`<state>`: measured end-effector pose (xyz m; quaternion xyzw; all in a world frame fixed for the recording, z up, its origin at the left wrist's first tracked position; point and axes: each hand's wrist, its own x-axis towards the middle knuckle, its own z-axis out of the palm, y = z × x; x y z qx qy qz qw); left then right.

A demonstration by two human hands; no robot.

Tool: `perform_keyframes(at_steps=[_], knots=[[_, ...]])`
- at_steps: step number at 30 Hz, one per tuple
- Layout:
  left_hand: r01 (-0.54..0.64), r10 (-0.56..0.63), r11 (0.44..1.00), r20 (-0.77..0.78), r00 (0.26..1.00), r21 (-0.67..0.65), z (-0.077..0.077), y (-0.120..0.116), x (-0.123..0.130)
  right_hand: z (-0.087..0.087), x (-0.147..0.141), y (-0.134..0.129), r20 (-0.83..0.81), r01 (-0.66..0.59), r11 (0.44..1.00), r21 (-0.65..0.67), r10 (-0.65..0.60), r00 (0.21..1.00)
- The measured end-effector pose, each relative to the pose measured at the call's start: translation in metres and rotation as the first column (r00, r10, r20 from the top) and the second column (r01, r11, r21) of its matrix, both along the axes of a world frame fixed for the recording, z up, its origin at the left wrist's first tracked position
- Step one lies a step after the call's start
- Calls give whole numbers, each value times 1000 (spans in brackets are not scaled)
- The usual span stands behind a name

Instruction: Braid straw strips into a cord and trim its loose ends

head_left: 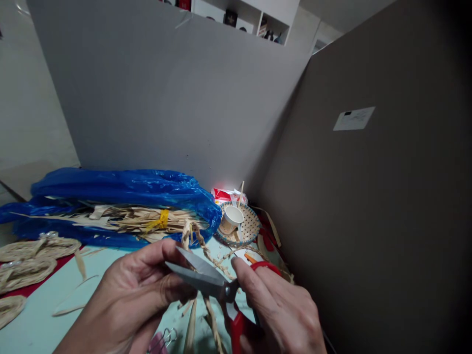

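Two hands are busy near centre: the left hand (136, 290) pinches one braided straw cord (213, 322); the right hand (283, 300) grips one pair of scissors (208, 281), blades apart. Their closeness could let a slip nick the left fingertips. One paper cup (233, 216) stands far, in one woven basket (252, 221).

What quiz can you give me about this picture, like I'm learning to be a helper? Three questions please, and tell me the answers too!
1. Which hand holds the scissors?
a) left
b) right

2. True or false: the two blades are pressed shut.

3. Fill in the missing colour: the bundle of dry strips has a ____ tie around it.

Key:
1. b, the right hand.
2. False, the blades are spread apart.
3. Yellow.
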<state>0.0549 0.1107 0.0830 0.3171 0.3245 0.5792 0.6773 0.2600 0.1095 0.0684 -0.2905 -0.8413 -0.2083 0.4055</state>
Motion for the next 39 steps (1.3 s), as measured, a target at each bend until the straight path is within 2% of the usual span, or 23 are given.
perform_keyframes(at_steps=[4,6,8,10,12,14,15,17,18,19,20,21,24,26,28,30,33,36,38,39], knots=[[71,-71,997,10,997,1,-1,1,-1,-6,0,3,-17,-2,1000,31,3,1000],[73,-73,997,-15,997,-2,1,2,0,-7,0,4,-16,-12,1000,4,12,1000],[64,-64,998,-39,997,-6,3,2,0,-5,-1,5,-62,-57,995,-86,51,997],[72,-72,997,-52,996,-14,4,3,1,-1,-4,6,-172,-130,956,-265,85,981],[95,-96,995,-50,994,-20,3,3,2,6,-9,5,-337,-201,848,-490,28,941],[93,-94,996,-70,993,-20,2,3,3,13,-14,2,-498,-315,658,-684,-106,861],[83,-84,996,-83,993,-25,1,3,4,16,-17,1,-575,-408,547,-731,-170,801],[50,-53,998,-106,993,-33,1,3,5,20,-22,-3,-686,-606,330,-724,-252,683],[31,-34,999,-113,993,-29,1,3,6,21,-24,-5,-722,-677,251,-692,-270,638],[22,-24,1000,-112,993,-21,2,3,6,20,-26,-6,-745,-719,204,-664,-265,613],[24,-25,1000,-100,995,-17,3,2,7,17,-28,-7,-756,-732,197,-652,-244,607],[34,-36,999,-79,996,-18,5,2,8,13,-30,-7,-761,-728,223,-648,-212,613],[90,-90,993,1,996,-76,8,1,7,-3,-35,-4,-771,-703,350,-620,-105,628],[74,-73,992,21,997,-101,10,1,6,-15,-38,-1,-797,-722,381,-577,-72,599],[45,-43,993,20,999,-109,10,0,4,-22,-40,2,-815,-748,364,-554,-55,577],[63,-60,992,35,998,-107,11,1,3,-22,-40,3,-817,-764,330,-555,-43,575],[122,-119,989,48,992,-80,12,1,3,-13,-39,1,-803,-778,210,-592,-70,592],[121,-116,991,76,990,-56,13,0,3,-3,-37,-1,-790,-786,82,-612,-100,605],[141,-133,988,109,985,-64,13,-1,2,2,-35,-3,-791,-788,77,-612,-90,605],[141,-132,988,117,984,-67,14,-2,2,4,-32,-3,-782,-774,112,-623,-84,617]])
